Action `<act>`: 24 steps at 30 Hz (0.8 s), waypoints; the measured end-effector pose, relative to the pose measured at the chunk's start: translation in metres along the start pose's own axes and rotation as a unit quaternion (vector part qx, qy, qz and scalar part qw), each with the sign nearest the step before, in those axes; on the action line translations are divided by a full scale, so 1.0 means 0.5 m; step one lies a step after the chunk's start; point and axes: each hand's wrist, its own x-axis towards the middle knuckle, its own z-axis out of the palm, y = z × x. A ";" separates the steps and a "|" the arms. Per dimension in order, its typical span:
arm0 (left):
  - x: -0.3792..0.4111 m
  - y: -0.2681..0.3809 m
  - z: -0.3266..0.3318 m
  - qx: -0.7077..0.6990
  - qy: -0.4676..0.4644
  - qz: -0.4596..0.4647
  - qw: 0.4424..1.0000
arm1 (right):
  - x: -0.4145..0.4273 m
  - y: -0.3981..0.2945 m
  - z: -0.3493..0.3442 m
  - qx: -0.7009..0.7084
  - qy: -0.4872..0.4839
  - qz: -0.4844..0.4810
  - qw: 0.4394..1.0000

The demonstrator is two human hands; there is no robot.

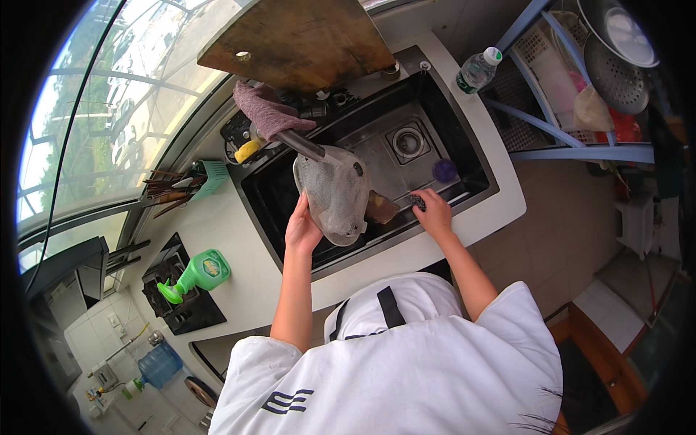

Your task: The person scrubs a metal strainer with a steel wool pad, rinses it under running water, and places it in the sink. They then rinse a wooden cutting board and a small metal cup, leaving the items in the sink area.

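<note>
My left hand grips the rim of a mesh strainer basket, which is tilted beneath the faucet over a dark kitchen sink. A pink cloth is draped on the faucet. In my right hand is a dark scouring pad, pinched at the fingertips above the sink's near side. Between the basket and that hand lies a brownish block-like thing, partly hidden by the basket. A purple round object rests in the sink, near the drain.
A large wooden cutting board leans behind the sink. To the right stands a plastic water bottle. On the left are a green utensil holder with chopsticks, a green spray bottle and a black stovetop.
</note>
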 end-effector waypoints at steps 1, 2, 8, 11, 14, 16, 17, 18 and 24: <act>0.008 -0.003 0.005 -0.006 0.001 -0.002 1.000 | 0.000 0.001 0.000 -0.001 -0.001 0.002 1.000; 0.021 -0.006 0.007 -0.023 -0.001 -0.007 1.000 | 0.001 0.002 0.000 -0.003 0.000 0.002 1.000; 0.084 -0.024 0.031 -0.081 -0.008 -0.009 0.997 | 0.002 0.000 0.003 -0.007 -0.002 0.004 1.000; 0.089 -0.030 0.051 -0.068 -0.015 -0.018 0.997 | 0.001 0.002 0.001 -0.008 -0.001 0.004 1.000; 0.074 -0.031 0.045 -0.058 -0.022 -0.016 0.998 | 0.002 -0.003 -0.002 -0.006 0.001 0.003 1.000; 0.057 -0.030 0.033 -0.045 -0.020 -0.014 0.999 | 0.002 -0.005 -0.002 -0.005 0.014 -0.004 1.000; 0.048 -0.028 0.027 -0.038 -0.019 -0.013 0.999 | 0.002 -0.006 -0.001 -0.004 0.015 -0.006 1.000; 0.039 -0.026 0.019 -0.030 -0.016 -0.013 0.999 | 0.002 -0.007 -0.002 -0.004 0.015 -0.007 1.000; 0.007 -0.018 -0.009 -0.025 0.004 -0.009 1.000 | 0.005 -0.013 -0.002 0.018 0.006 0.024 1.000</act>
